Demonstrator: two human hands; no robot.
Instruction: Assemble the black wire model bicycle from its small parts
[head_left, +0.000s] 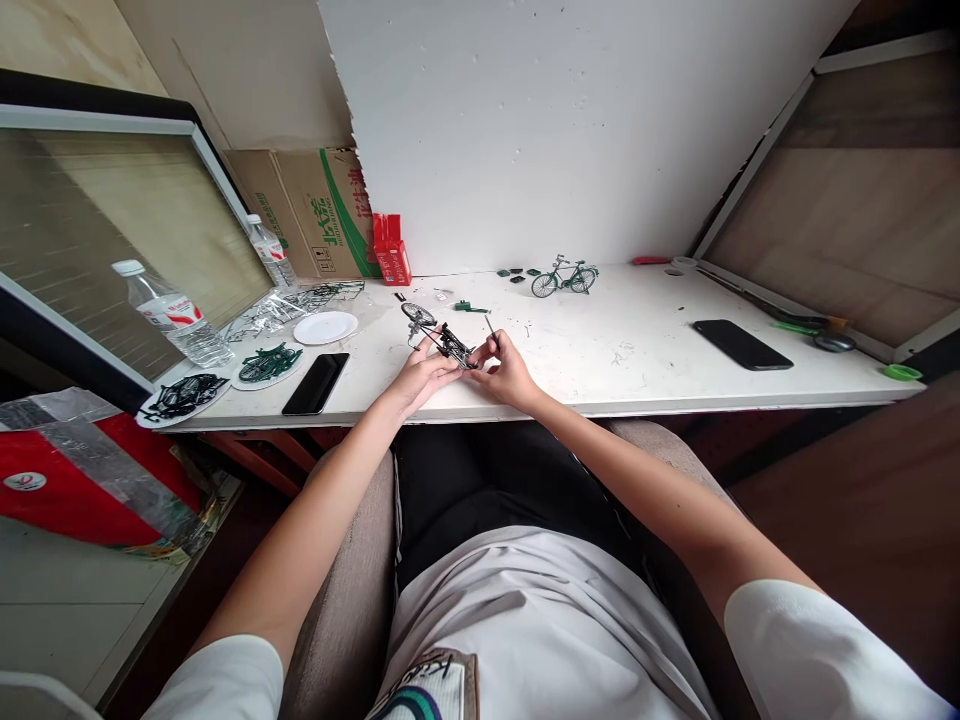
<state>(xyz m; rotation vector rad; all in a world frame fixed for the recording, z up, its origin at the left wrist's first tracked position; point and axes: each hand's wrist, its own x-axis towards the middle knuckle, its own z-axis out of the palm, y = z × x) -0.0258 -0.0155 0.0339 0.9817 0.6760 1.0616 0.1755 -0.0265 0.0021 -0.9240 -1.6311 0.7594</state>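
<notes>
Near the front edge of the white table, my left hand (429,374) is closed around the lower side of a small black model bicycle (448,341), which lies tilted with one wheel toward the upper left. At the bicycle's right end is my right hand (507,373), its fingers pinched around a thin dark tool (492,330) that points up; its exact kind is too small to tell. Those fingertips also meet the bicycle's end. Behind them lies a small green part (471,307). A finished-looking green model bicycle (564,277) stands upright farther back.
Plates with black parts (184,397) and green parts (270,365) lie left, near a phone (316,384), a white plate (325,327) and two water bottles (174,315). A red box (391,250) stands behind. Another phone (742,344) lies right, on the white table (645,370).
</notes>
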